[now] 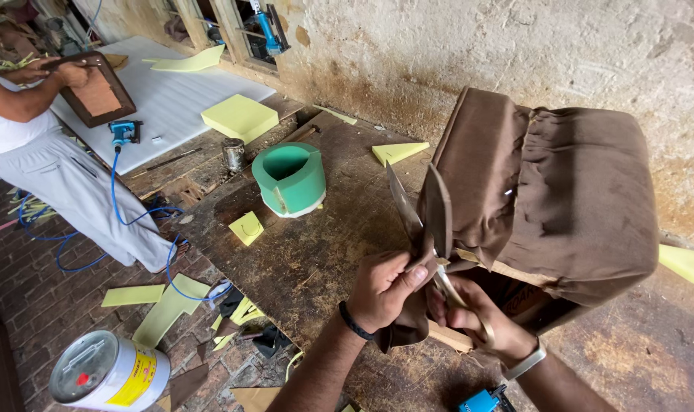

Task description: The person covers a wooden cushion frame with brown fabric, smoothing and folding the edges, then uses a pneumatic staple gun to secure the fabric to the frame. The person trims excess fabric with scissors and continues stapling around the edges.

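- The left hand (383,290) has its grip closed, pinching a loose flap of brown fabric (408,324).
- The right hand (477,317) has its grip closed on the scissors (427,221), blades parted and pointing up.
- Just right of both grips sits the upholstered seat (560,191) on the table (301,259): matte brown cloth, gathered in pleats.
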